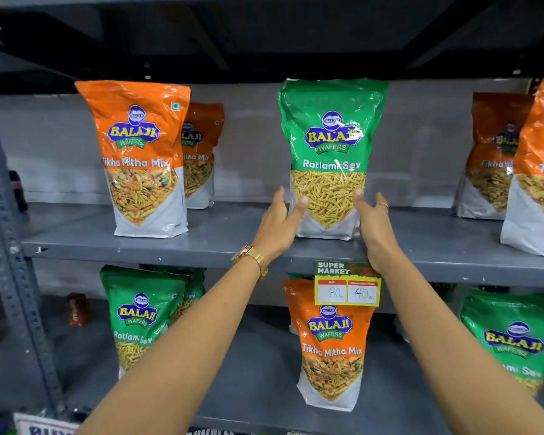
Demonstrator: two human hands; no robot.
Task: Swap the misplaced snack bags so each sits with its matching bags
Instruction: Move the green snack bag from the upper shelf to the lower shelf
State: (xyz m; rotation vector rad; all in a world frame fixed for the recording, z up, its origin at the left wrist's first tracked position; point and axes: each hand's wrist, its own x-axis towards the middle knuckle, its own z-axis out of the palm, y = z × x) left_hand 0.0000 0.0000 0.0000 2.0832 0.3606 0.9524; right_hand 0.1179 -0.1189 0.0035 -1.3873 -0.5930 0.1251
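Note:
A green Ratlami Sev bag (330, 146) stands upright in the middle of the upper shelf (201, 246), among orange Tikha Mitha Mix bags (139, 158). My left hand (278, 226) touches its lower left side, thumb on the front. My right hand (374, 227) presses its lower right side. Both hands clasp the bag, which rests on the shelf. On the lower shelf, an orange Tikha Mitha Mix bag (330, 343) stands in the middle between green Ratlami Sev bags (139, 312).
More orange bags (496, 158) stand at the upper right, and a green bag (512, 337) at the lower right. A yellow price tag (347, 285) hangs from the upper shelf's edge. A perforated grey upright (10, 246) runs down the left.

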